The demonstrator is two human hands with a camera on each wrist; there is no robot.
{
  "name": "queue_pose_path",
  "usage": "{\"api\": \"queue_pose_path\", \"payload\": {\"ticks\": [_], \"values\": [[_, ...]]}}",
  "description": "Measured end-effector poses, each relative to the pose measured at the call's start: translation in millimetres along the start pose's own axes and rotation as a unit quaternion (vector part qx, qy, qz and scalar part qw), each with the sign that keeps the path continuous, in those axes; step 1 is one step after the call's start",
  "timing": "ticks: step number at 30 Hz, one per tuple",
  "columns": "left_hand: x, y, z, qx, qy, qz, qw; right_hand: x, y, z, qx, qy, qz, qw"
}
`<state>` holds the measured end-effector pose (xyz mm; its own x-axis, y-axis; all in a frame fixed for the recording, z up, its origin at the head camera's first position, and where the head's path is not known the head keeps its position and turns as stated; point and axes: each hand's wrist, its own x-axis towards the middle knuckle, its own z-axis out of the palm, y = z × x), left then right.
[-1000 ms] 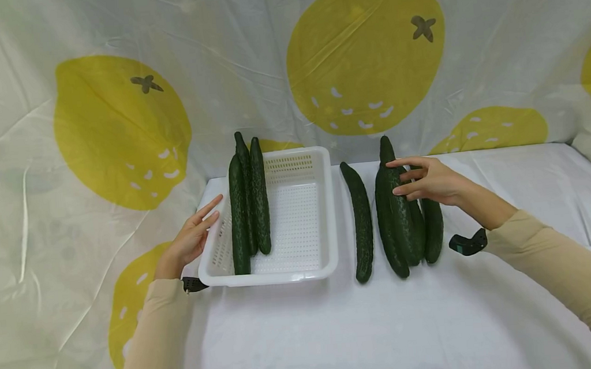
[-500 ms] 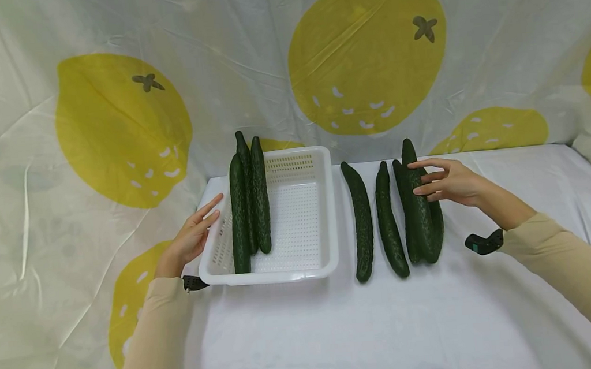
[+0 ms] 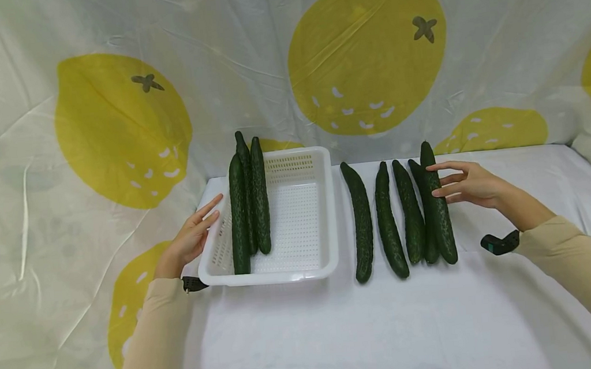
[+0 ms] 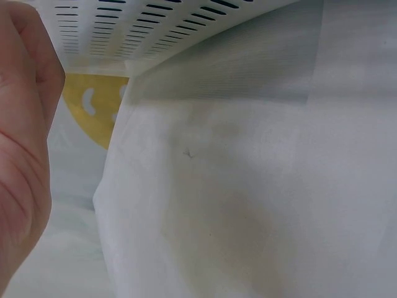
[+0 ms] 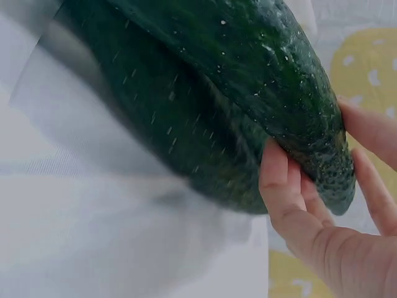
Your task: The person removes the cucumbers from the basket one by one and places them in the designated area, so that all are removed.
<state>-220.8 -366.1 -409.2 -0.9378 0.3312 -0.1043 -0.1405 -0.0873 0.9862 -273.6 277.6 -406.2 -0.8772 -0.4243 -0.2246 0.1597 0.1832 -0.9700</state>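
Green, the cucumber [image 3: 443, 228] pinched in your right hand [image 3: 473, 187] has shifted right, to the row's end — so the four others [image 3: 362, 225] on the white cloth [image 3: 380, 328] look almost fully spread out — while your left hand [image 3: 189, 242] rests straight fingers against the basket [image 3: 271, 278].

Right hand [image 5: 338, 248] gripping a bumpy green cucumber [image 5: 273, 81], second cucumber [image 5: 167, 118] close beside that hand, yellow-patterned fabric [image 5: 363, 65] behind it

Holds left hand [image 3: 187, 239] at left side of white basket [image 3: 271, 278], with two digits visibly extended. Holds right hand [image 3: 475, 186] well right of basket, with thumb and fingers pinching. Shows forearms in beige sleeves [image 3: 151, 340].
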Motion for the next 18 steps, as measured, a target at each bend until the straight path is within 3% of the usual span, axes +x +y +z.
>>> {"api": "queue_pose_path", "payload": {"ticks": [18], "values": [[-0.5,-2.0,-2.2,-0.010,-0.009,-0.001,0.9999,-6.1,20.1,-26.9,-0.012,0.005,0.009,0.9999]]}}
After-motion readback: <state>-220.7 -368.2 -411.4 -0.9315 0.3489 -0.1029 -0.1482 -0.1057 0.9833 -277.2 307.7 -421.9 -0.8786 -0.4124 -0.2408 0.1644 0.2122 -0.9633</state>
